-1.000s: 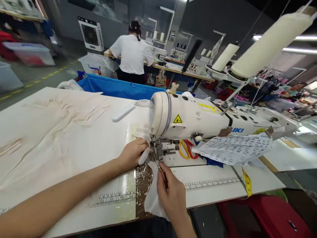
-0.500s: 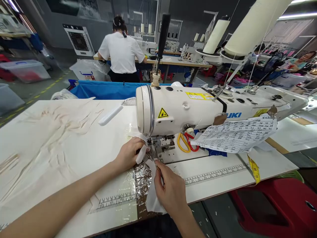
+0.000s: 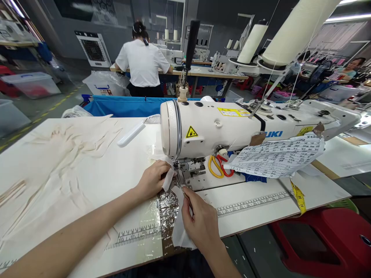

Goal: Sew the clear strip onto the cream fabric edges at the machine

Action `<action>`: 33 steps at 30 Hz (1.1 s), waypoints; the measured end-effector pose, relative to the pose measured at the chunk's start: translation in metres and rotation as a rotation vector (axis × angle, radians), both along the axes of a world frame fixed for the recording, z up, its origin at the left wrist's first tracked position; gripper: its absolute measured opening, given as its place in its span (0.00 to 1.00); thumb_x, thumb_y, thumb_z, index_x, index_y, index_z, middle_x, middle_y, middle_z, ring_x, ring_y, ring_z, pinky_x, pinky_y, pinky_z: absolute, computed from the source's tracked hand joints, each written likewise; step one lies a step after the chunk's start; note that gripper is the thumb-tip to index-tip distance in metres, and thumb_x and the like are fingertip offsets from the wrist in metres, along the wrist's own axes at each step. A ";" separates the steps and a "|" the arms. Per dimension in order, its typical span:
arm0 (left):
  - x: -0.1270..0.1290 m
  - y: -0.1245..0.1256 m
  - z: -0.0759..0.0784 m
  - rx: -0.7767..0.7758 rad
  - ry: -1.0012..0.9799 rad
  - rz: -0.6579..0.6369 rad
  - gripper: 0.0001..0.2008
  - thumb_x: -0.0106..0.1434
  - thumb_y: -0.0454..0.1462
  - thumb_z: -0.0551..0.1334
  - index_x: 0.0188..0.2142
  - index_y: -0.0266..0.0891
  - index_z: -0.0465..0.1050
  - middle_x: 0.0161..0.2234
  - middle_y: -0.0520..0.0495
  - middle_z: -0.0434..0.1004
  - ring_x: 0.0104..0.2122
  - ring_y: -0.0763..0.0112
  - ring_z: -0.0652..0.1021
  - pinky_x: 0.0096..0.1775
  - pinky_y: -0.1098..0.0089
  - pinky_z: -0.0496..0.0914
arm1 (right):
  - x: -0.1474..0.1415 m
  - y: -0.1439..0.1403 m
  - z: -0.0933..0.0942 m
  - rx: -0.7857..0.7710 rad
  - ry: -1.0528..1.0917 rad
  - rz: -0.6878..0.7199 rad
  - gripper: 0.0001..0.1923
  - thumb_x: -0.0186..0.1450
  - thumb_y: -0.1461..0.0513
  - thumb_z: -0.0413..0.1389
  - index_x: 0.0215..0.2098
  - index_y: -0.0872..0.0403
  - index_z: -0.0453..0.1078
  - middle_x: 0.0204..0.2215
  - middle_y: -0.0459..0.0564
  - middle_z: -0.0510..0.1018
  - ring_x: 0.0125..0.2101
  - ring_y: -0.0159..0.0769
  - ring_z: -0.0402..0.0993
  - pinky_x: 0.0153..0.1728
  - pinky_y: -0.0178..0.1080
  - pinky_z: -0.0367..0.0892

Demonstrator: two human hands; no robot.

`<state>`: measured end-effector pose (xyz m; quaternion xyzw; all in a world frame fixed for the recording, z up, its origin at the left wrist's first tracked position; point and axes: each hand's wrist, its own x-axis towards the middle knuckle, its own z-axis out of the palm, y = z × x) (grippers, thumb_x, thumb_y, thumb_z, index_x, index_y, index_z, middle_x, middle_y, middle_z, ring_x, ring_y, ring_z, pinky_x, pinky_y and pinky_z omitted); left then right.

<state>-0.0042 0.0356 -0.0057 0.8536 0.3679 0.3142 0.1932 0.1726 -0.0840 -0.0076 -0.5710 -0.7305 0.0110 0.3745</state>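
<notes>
My left hand (image 3: 153, 177) is closed on the white fabric (image 3: 168, 180) just left of the presser foot, its fingertips bent round the cloth. Slim metal tweezers (image 3: 180, 182) sit in the closed fingers of my right hand (image 3: 199, 218), their tips reaching towards the needle area. A longer part of the white fabric hangs below and left of that hand, over the table's front edge. Above both hands is the head of the white sewing machine (image 3: 203, 125). The exact contact of the tweezer tips with the cloth is too small to make out.
Scissors (image 3: 216, 166) with yellow and red handles lie under the machine arm. A handwritten sheet (image 3: 275, 156) and a yellow tape measure (image 3: 298, 197) are at the right. Pale fabric pieces (image 3: 63, 166) cover the table's left. Ahead, a person in white (image 3: 143, 61) sits at another table.
The whole view has shifted slightly. Both hands stay at the presser foot with the fabric and tweezers, with hardly any visible movement.
</notes>
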 end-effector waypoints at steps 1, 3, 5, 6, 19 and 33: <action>0.000 0.000 -0.001 0.000 -0.003 -0.004 0.12 0.69 0.41 0.56 0.33 0.40 0.74 0.35 0.46 0.78 0.38 0.64 0.76 0.41 0.64 0.73 | 0.000 0.000 0.000 0.001 -0.005 -0.003 0.17 0.71 0.65 0.44 0.50 0.58 0.73 0.36 0.52 0.85 0.28 0.36 0.82 0.25 0.34 0.70; -0.001 0.001 -0.002 0.003 -0.005 -0.012 0.12 0.69 0.40 0.55 0.33 0.40 0.74 0.36 0.46 0.78 0.38 0.64 0.76 0.41 0.64 0.72 | 0.000 0.001 0.001 0.006 -0.016 -0.007 0.17 0.72 0.66 0.43 0.50 0.58 0.73 0.37 0.52 0.85 0.27 0.36 0.82 0.25 0.35 0.69; -0.002 0.002 -0.003 0.007 -0.001 -0.024 0.11 0.69 0.39 0.55 0.34 0.40 0.73 0.36 0.46 0.78 0.39 0.64 0.76 0.41 0.64 0.72 | -0.001 0.001 0.001 0.015 -0.031 -0.011 0.18 0.72 0.65 0.43 0.50 0.58 0.73 0.37 0.53 0.85 0.28 0.36 0.82 0.25 0.34 0.69; -0.002 0.002 -0.003 0.010 0.000 -0.032 0.10 0.69 0.39 0.55 0.34 0.40 0.73 0.36 0.46 0.78 0.38 0.64 0.76 0.41 0.64 0.72 | -0.001 0.001 0.002 0.018 -0.039 -0.014 0.18 0.72 0.65 0.42 0.50 0.58 0.73 0.38 0.53 0.85 0.28 0.36 0.82 0.25 0.34 0.69; -0.003 0.003 -0.005 0.089 -0.007 -0.086 0.05 0.69 0.37 0.58 0.37 0.40 0.70 0.36 0.46 0.76 0.37 0.65 0.74 0.39 0.64 0.71 | -0.002 -0.001 -0.003 -0.001 -0.083 -0.016 0.19 0.74 0.66 0.40 0.53 0.59 0.71 0.39 0.54 0.84 0.31 0.36 0.82 0.27 0.34 0.68; -0.002 -0.001 0.004 0.128 -0.016 -0.075 0.09 0.71 0.36 0.56 0.33 0.40 0.67 0.33 0.49 0.75 0.35 0.70 0.74 0.37 0.68 0.71 | -0.003 -0.001 -0.001 -0.022 -0.052 -0.032 0.18 0.72 0.67 0.43 0.52 0.59 0.71 0.35 0.52 0.84 0.29 0.37 0.81 0.26 0.36 0.64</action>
